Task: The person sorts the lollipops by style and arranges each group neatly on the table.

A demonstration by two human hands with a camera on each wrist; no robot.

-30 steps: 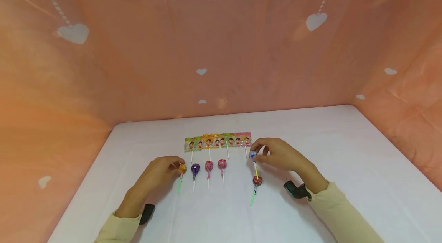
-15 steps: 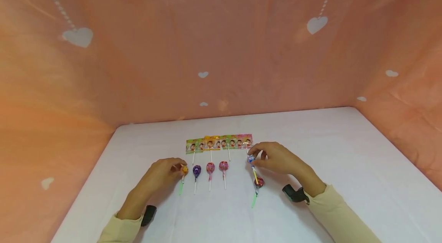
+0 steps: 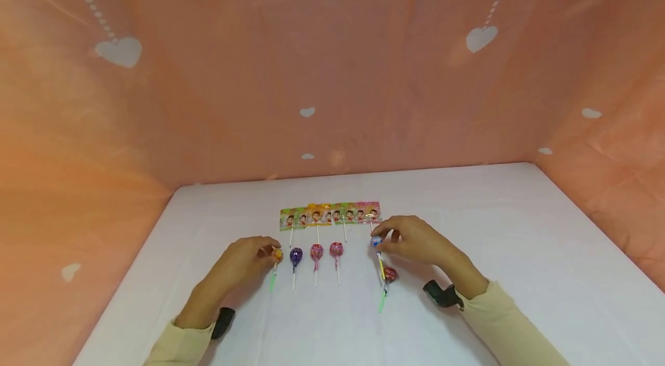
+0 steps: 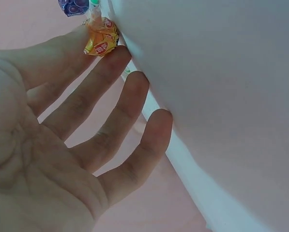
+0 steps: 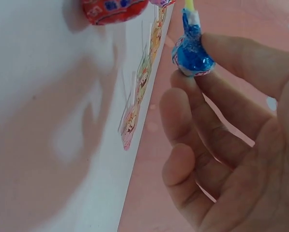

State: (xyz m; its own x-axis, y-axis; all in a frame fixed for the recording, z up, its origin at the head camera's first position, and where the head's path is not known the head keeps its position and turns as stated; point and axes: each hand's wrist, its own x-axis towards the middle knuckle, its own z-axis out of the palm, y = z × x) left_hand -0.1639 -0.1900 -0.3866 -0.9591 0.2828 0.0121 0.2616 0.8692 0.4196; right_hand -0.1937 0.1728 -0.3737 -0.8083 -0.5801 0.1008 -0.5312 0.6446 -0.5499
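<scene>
In the head view my left hand point(image 3: 241, 262) pinches the head of a yellow-orange wrapped lollipop point(image 3: 277, 255) with a green stick. The left wrist view shows that lollipop point(image 4: 101, 38) at thumb and index finger, the other fingers spread loosely. My right hand point(image 3: 413, 241) pinches a blue wrapped lollipop point(image 5: 195, 57) by its head, its yellow stick pointing toward me. Just beside that stick lies a red wrapped lollipop point(image 3: 391, 274) with a green stick. Between the hands, a purple lollipop point(image 3: 296, 256) and two pink lollipops point(image 3: 316, 252) form a row, sticks toward me.
Behind the row, several flat-packed lollipops point(image 3: 318, 216) in green, orange and pink wrappers lie side by side. All rest on a white-covered table point(image 3: 322, 331). An orange curtain point(image 3: 332, 66) with white hearts encloses the back and sides.
My right hand has shifted slightly left and nearer, carrying the blue lollipop; its stick has moved from over the red lollipop's head to that head's left. The left hand stays at the yellow-orange lollipop.
</scene>
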